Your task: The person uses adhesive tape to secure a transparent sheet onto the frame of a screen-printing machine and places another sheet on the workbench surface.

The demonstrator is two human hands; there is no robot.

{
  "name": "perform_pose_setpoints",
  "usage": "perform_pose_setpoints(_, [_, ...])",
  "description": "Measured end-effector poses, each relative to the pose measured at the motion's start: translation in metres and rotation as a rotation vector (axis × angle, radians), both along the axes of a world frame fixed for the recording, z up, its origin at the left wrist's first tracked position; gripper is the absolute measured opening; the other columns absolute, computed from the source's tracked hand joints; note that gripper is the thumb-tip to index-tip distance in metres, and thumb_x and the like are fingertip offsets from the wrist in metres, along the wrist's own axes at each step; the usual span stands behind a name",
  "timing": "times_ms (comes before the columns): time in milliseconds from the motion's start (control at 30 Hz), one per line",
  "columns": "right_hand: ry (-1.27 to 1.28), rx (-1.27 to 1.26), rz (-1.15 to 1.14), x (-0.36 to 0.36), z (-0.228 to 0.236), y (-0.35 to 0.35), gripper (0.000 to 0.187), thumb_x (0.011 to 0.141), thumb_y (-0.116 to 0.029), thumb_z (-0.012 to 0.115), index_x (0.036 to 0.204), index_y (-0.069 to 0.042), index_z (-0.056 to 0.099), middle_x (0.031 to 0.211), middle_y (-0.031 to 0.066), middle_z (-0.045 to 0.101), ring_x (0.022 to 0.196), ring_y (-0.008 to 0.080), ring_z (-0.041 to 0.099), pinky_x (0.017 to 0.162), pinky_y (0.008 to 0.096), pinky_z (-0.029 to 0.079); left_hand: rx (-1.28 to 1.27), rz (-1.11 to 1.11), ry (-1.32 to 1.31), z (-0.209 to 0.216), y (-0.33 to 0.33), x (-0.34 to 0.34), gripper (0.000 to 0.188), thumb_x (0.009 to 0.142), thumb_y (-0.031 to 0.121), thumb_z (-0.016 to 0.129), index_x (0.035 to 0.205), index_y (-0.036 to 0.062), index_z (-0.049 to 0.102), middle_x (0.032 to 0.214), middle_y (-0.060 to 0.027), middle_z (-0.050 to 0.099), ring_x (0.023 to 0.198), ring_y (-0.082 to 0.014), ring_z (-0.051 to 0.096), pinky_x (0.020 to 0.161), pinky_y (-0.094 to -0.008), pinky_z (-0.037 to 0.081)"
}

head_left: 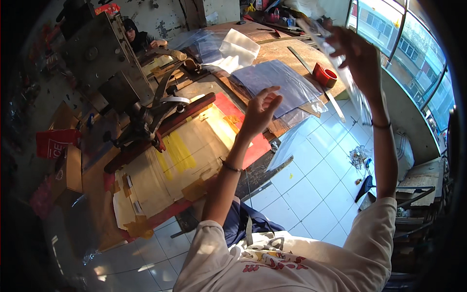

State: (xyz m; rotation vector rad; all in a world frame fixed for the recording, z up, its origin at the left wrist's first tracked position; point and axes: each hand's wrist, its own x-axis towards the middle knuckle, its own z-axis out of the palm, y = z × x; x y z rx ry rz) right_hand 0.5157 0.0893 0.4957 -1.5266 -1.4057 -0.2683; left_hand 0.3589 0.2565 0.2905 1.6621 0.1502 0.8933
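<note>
Transparent plastic sheet (pixel 354 87), thin, glossy and blurred, hangs in the air along the right hand (pixel 354 56), high at the upper right and clear of the worktop (pixel 275 51); the fingers are spread and slightly bent, and I cannot tell whether they grip it. The left hand (pixel 264 111) is raised with loosely curled fingers and no visible object in it, in front of a stack of clear, bluish plastic sheets (pixel 282 80) at the worktop's edge. Just beside that stack sits a round red tape roll (pixel 325 75), near a long, flat, narrow strip (pixel 300 59). Farther back lies a creased, white, translucent sheet (pixel 239 48). Left of the left hand, a tan board with yellow strips and a red border (pixel 206 138) extends under a dark red bar (pixel 197 108) on a large, grey metal machine (pixel 107 58). Beyond the machine, another person in dark clothing (pixel 140 41) is partly visible. White floor tiles (pixel 311 180) spread below the right side.
</note>
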Motion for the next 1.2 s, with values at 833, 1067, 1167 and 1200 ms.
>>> perform_pose_setpoints(833, [-0.471,-0.015,0.675,-0.226,-0.130,-0.012,0.068,0.078,-0.028,0.076,0.139,-0.009,0.055,0.119,0.0093,0.062,0.104,0.0265,0.061,0.089,0.0390,0.047,-0.461,0.288,-0.175,0.037,-0.186,-0.245,0.050,0.109,0.026,0.029,0.150,-0.0027,0.026,0.135,-0.0258,0.055,0.109,-0.0372,0.067,0.091,-0.0477,0.059])
perform_pose_setpoints(1067, [-0.474,0.073,0.791,-0.270,-0.143,-0.004,0.065,0.076,-0.028,0.075,0.136,-0.009,0.058,0.117,0.0071,0.063,0.103,0.0265,0.060,0.090,0.0380,0.047,-0.316,0.402,-0.081,0.032,-0.197,-0.282,0.046,0.109,0.023,0.032,0.147,-0.0033,0.030,0.124,-0.0191,0.062,0.098,-0.0282,0.072,0.087,-0.0379,0.061])
perform_pose_setpoints(1167, [-0.484,0.092,0.840,-0.292,-0.144,-0.003,0.066,0.076,-0.018,0.075,0.138,-0.009,0.057,0.117,0.0081,0.065,0.104,0.0253,0.061,0.086,0.0370,0.050,-0.324,0.454,-0.055,0.032,-0.203,-0.303,0.047,0.109,0.026,0.034,0.145,-0.0036,0.030,0.122,-0.0225,0.061,0.102,-0.0336,0.070,0.087,-0.0440,0.061])
perform_pose_setpoints(1200, [-0.490,0.114,0.853,-0.299,-0.147,-0.002,0.067,0.074,-0.020,0.075,0.138,-0.009,0.058,0.120,0.0078,0.065,0.106,0.0257,0.061,0.088,0.0379,0.050,-0.328,0.474,-0.056,0.029,-0.205,-0.310,0.047,0.109,0.026,0.034,0.145,-0.0036,0.030,0.122,-0.0225,0.061,0.102,-0.0336,0.070,0.087,-0.0440,0.061])
